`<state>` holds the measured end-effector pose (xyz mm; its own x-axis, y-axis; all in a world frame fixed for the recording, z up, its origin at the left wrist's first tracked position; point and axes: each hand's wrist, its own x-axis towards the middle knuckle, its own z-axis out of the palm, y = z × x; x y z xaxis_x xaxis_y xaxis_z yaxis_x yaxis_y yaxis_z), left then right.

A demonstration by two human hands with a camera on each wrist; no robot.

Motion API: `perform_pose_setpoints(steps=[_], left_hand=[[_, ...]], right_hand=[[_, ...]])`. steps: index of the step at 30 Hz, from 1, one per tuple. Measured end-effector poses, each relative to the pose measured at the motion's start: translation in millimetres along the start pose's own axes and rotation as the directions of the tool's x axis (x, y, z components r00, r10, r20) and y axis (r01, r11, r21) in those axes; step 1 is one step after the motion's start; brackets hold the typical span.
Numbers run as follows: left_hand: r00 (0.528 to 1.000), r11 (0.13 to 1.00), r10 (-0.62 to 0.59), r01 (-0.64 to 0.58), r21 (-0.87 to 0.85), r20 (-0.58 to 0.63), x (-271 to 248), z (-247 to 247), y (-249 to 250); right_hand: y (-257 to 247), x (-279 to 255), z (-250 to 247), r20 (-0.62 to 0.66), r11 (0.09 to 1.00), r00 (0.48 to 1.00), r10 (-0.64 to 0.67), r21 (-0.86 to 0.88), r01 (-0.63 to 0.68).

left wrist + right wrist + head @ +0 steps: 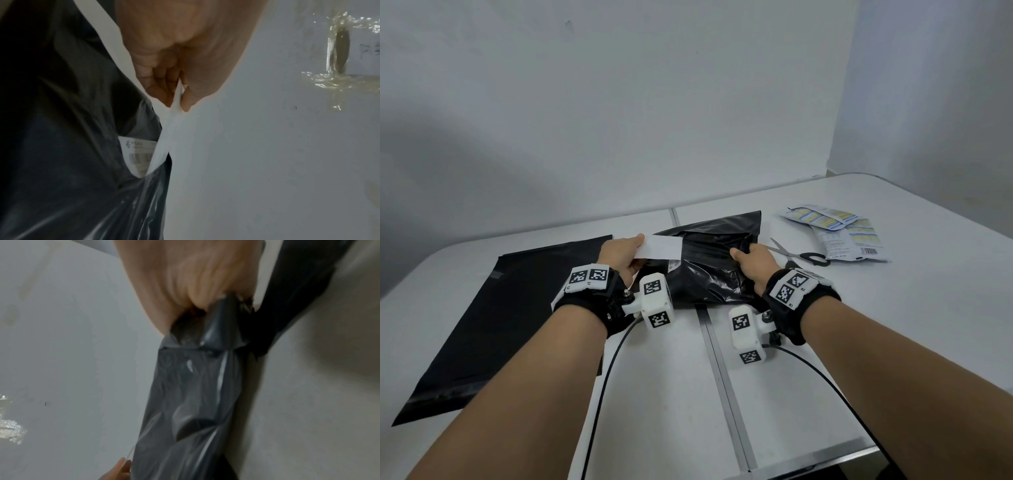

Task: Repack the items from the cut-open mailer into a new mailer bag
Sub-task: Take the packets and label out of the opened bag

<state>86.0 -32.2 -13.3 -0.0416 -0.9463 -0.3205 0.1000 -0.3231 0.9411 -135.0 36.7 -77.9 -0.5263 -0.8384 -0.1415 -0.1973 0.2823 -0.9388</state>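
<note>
A bulging black mailer bag (709, 274) lies at the table's middle. My left hand (637, 247) pinches one end of a white paper strip (661, 251) that runs across the bag's top edge. The left wrist view shows thumb and finger of this hand (179, 99) closed on the strip (164, 138), with a barcode label (139, 155) on the bag (61, 146) beneath. My right hand (743, 256) grips the bag's right end. In the right wrist view its fingers (197, 293) bunch the black plastic (191, 402). The bag's contents are hidden.
A flat black mailer (510, 318) lies to the left, partly under my left forearm. Scissors (803, 256) rest just right of my right hand. Several white printed packets (839, 233) lie at the far right. A seam (722, 377) splits the white table (893, 325).
</note>
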Motion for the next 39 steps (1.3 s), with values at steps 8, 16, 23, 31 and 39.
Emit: perform_pose_setpoints(steps=[8, 16, 23, 31, 39], left_hand=[[0.995, 0.989, 0.061, -0.05, 0.139, -0.075, 1, -9, -9], [0.993, 0.983, 0.067, -0.049, 0.178, -0.1, 7, -25, 9], [0.987, 0.969, 0.055, -0.017, 0.246, -0.149, 10, -27, 1], [0.985, 0.969, 0.069, -0.029, 0.247, -0.158, 8, -30, 5], [0.948, 0.922, 0.279, -0.219, 0.318, -0.154, 5, -34, 9]], right_hand=[[-9, -8, -6, 0.033, 0.994, 0.999, -0.011, -0.111, 0.014], [-11, -12, -2, 0.052, 0.983, 0.998, -0.038, -0.176, 0.047], [-14, -13, -6, 0.071, 0.981, 0.997, -0.008, -0.192, 0.022], [-20, -19, -6, 0.049, 0.982, 0.999, 0.001, -0.191, 0.008], [-64, -17, -15, 0.022, 0.928, 0.991, -0.132, -0.349, 0.132]])
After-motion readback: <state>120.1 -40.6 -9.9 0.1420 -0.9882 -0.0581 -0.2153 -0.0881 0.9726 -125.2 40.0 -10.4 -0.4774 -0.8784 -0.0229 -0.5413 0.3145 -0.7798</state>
